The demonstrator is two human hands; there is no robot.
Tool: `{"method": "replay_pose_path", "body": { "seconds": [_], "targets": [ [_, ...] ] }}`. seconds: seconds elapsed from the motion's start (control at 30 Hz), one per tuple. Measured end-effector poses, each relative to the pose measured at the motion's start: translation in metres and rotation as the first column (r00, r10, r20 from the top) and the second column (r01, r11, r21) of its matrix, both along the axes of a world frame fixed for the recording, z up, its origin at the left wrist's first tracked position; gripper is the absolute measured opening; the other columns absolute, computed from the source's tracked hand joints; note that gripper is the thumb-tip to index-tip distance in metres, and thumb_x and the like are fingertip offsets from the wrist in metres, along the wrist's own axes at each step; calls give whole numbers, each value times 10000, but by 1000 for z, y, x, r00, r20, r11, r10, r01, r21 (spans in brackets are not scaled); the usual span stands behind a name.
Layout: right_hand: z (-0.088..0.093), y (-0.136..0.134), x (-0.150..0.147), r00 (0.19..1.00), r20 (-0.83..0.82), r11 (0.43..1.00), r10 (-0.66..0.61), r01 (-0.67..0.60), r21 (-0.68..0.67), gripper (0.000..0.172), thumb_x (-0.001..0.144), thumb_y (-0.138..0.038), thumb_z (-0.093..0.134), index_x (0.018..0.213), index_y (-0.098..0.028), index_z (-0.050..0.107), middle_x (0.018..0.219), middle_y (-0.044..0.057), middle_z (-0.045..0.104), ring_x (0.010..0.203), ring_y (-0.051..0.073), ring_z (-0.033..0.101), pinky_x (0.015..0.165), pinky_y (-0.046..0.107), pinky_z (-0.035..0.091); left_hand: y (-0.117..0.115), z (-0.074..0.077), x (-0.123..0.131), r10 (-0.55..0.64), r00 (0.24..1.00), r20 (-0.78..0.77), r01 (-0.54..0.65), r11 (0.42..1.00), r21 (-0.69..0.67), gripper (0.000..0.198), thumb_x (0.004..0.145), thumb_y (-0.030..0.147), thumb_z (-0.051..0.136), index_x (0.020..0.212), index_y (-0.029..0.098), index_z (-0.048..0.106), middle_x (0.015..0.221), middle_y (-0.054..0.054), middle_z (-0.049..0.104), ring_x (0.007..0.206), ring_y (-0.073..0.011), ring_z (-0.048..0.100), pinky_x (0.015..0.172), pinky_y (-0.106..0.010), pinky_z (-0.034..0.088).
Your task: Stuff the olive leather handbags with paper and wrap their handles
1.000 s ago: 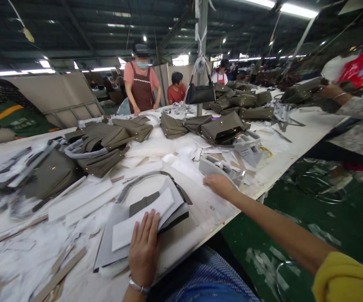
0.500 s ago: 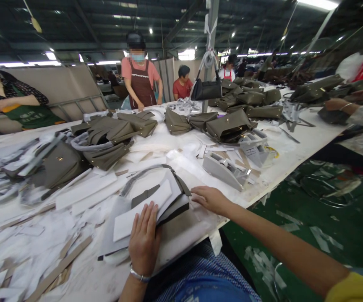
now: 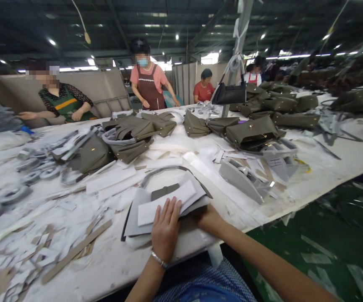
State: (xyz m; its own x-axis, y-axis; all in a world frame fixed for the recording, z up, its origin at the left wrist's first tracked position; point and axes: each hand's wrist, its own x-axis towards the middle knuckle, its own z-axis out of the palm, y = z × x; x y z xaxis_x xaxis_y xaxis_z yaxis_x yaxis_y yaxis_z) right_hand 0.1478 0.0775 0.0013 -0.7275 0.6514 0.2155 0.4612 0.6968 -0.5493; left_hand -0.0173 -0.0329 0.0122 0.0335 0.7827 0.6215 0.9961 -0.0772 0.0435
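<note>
A dark olive handbag lies on the table in front of me, with its wrapped handle arched away from me. On top of it are grey sheets and a white padding strip. My left hand, with a bracelet at the wrist, rests flat on the near edge of the white strip, fingers stretched out. At the bag's right end is my right hand, its fingers hidden under or behind the bag's edge, so their grip does not show.
Paper and card scraps cover the table's left side. Olive bags lie in piles farther back, near a grey curved form. A post with a hanging black bag rises behind. Several people stand or sit across the table.
The view has swung left. My right hand has moved from beside the bag's right end to its lower edge, its fingers now out of sight. My left hand stays on the white strip.
</note>
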Motion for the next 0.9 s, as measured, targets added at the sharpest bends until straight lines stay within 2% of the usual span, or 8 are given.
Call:
{"method": "replay_pose_path", "body": {
  "seconds": [0.1, 0.2, 0.3, 0.4, 0.53, 0.7, 0.8, 0.9],
  "targets": [
    [15, -15, 42, 999, 46, 998, 4, -7, 55, 178, 890, -217, 568, 951, -181, 732, 1089, 123, 715, 1085, 304, 632, 992, 452, 484, 1, -6, 3, -10, 999, -45, 11, 1000, 23, 511, 967, 115, 414, 1470, 200, 392, 1511, -30, 435, 1416, -236, 375, 1163, -465, 327],
    [44, -22, 71, 999, 6, 996, -41, 41, 83, 249, 973, -305, 497, 902, -223, 721, 925, 55, 737, 875, 222, 687, 806, 337, 543, 1, -11, 7, -7, 996, -84, 9, 1000, 27, 483, 988, 137, 399, 1465, 212, 406, 1510, -26, 431, 1407, -243, 388, 1161, -470, 331],
    [77, -8, 70, 979, -146, 979, -142, 161, 127, 245, 969, -354, 527, 858, -233, 708, 855, 30, 735, 805, 206, 690, 740, 313, 532, 1, -13, 10, -8, 993, -116, 10, 1000, 16, 468, 1001, 163, 393, 1464, 232, 410, 1510, -26, 428, 1396, -248, 405, 1152, -473, 348],
    [94, 26, 42, 969, -189, 959, -157, 195, 204, 206, 965, -326, 531, 973, -224, 709, 1022, 48, 735, 976, 217, 677, 895, 339, 519, 2, -14, 14, -21, 992, -126, 25, 999, 35, 442, 1018, 202, 374, 1454, 251, 426, 1492, -19, 459, 1379, -238, 431, 1161, -469, 340],
    [89, 80, -10, 964, 173, 955, -204, 156, 253, 239, 953, -301, 549, 1094, -198, 713, 1405, 90, 553, 1354, 236, 438, 1147, 391, 328, -1, -16, 21, -27, 992, -127, 39, 995, 95, 421, 1037, 236, 312, 1428, 270, 463, 1468, 11, 493, 1356, -216, 461, 1174, -460, 321],
    [65, 119, -63, 872, 401, 957, -282, 224, 186, 326, 757, -374, 796, 942, -108, 757, 1446, 223, 474, 1409, 432, 296, 1135, 580, 247, -13, -20, 31, -10, 994, -104, 24, 991, 131, 411, 1042, 282, 297, 1404, 299, 491, 1459, 42, 501, 1349, -201, 468, 1175, -443, 314],
    [53, 129, -77, 823, 461, 943, -333, 300, 145, 396, 679, -370, 857, 939, -94, 742, 1373, 253, 527, 1358, 453, 362, 1089, 608, 289, -20, -20, 33, -2, 995, -95, 15, 991, 131, 416, 1042, 288, 287, 1408, 304, 484, 1465, 42, 494, 1350, -198, 467, 1163, -440, 332],
    [45, 137, -77, 823, 471, 943, -318, 324, 71, 337, 735, -396, 814, 915, -129, 714, 1213, 170, 645, 1183, 330, 562, 989, 512, 439, -22, -21, 32, -6, 996, -85, 17, 992, 122, 423, 1043, 292, 274, 1417, 299, 472, 1471, 36, 488, 1352, -200, 464, 1157, -438, 342]
  ]
}}
